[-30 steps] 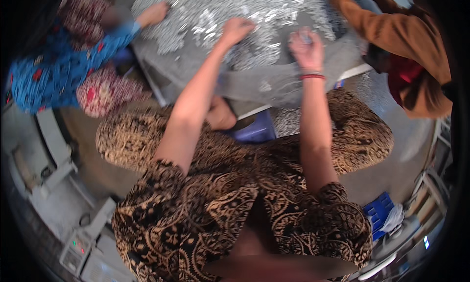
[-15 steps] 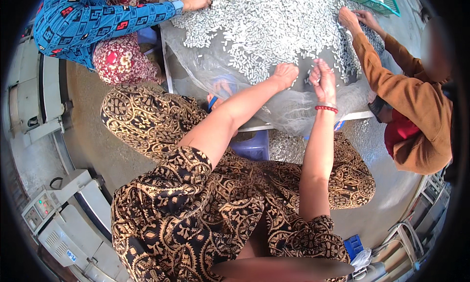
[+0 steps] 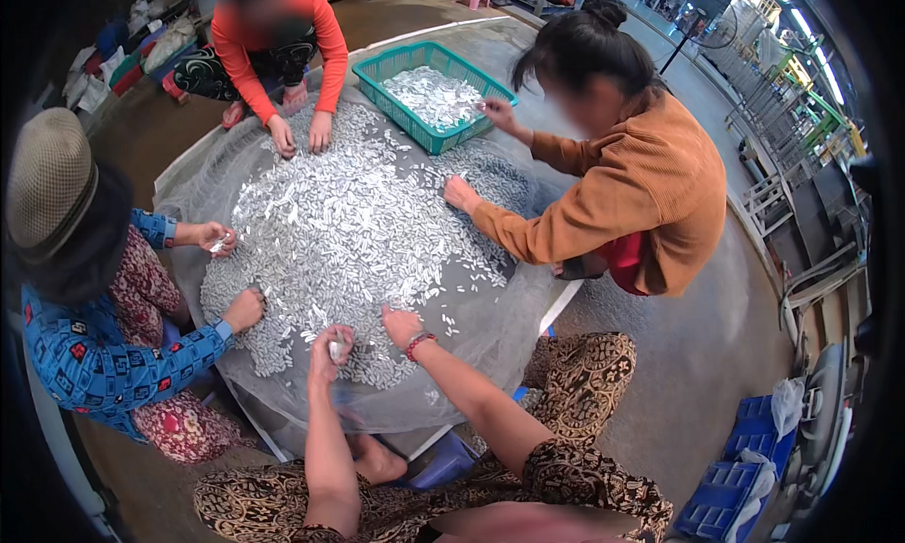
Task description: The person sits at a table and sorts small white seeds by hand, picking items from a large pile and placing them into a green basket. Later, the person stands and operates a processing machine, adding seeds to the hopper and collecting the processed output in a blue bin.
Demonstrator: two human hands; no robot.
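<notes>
Thickly, glossy silvery oblong pieces (image 3: pixel 330 232) carpet a wrinkled, translucent sheet (image 3: pixel 405 406).

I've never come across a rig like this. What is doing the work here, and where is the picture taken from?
No machine: a person works bare-handed. The wide fisheye camera sits on that person's head, looking down, so straight edges bend toward the rim. Near the lower middle, the left hand curls around what seem to be pale pieces; the right hand, below which sits a red bracelet, touches the pile of small silvery-white pieces. Under the pile is a translucent mesh sheet. Beyond stands a green basket holding similar pieces. The other hands belong to three co-workers, in orange, brown and blue.
</notes>
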